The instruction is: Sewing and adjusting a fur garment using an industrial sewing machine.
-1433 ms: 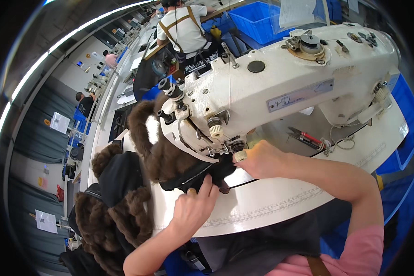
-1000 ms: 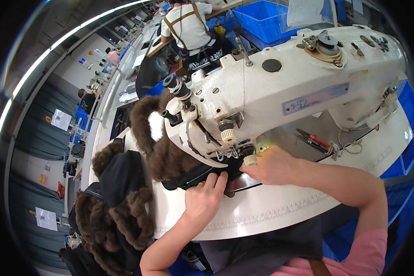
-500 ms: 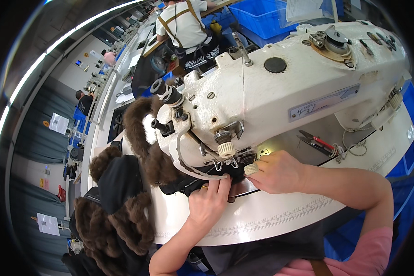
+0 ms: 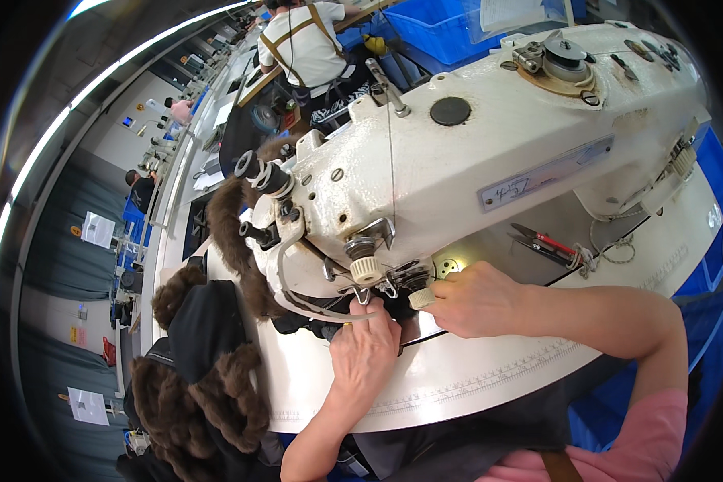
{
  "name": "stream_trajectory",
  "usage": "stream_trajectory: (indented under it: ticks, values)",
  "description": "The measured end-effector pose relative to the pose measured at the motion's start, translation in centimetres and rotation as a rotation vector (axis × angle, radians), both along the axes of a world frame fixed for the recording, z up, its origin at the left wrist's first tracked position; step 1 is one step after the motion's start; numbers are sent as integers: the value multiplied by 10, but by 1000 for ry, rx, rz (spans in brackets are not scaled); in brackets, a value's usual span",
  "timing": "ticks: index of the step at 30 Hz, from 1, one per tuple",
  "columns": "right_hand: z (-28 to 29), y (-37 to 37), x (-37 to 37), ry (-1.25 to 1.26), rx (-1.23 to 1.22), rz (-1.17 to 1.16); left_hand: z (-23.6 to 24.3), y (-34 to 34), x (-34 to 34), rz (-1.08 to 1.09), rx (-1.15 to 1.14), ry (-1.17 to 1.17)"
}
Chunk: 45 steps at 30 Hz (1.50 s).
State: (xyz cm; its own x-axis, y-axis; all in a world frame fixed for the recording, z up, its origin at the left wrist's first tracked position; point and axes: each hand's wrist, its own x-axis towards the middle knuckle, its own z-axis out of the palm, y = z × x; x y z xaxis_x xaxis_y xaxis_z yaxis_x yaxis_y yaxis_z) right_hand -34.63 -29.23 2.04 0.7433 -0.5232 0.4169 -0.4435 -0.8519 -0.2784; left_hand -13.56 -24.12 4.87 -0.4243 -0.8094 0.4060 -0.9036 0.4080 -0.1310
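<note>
A white sewing machine (image 4: pixel 426 169) spans the view, its needle end over the white table. Dark cloth, a black garment piece (image 4: pixel 297 323) with brown fur trim (image 4: pixel 231 221), lies under and behind that end. My left hand (image 4: pixel 365 353) is closed on the cloth's near edge, fingertips close to the presser foot, partly hidden by the machine. To its right, my right hand (image 4: pixel 475 301) is curled beside the needle area. A ribbed cream knob-like piece (image 4: pixel 422 300) sits at its fingertips; what those fingers pinch is hidden.
Red-handled scissors (image 4: pixel 548 243) and a bundle of cord lie under the machine arm. More black garments with brown fur (image 4: pixel 209 345) hang at the table's left edge. Blue bins (image 4: pixel 442 28) stand behind the machine; a person in a white shirt (image 4: pixel 301 44) works beyond.
The view has shifted slightly, so the machine sits further left. My left fingers have come nearer the presser foot, and less of the black cloth shows. My right hand stays by the needle area.
</note>
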Motion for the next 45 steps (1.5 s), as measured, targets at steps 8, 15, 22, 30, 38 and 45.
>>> stream_trajectory:
  ticks: [8, 15, 22, 30, 38, 45]
  values:
    - [-7, -1, 1, -62, 2, 45, 3, 6, -11, 109, 51, 177]
    - [-5, 0, 4, -23, -19, 3, -5, 11, 4, 76, -203, 132]
    - [-6, -1, 40, -90, -642, -83, 1, 16, 20, -65, -168, 52]
    - [-10, -15, 60, -96, -628, 12, 14, 13, 45, -251, -79, -272]
    - [-9, -9, 21, -119, 46, 164, 47, 13, -4, -332, 39, -610]
    - [-4, -20, -1, -428, 210, 175, 95, 1, 15, -434, 299, -465]
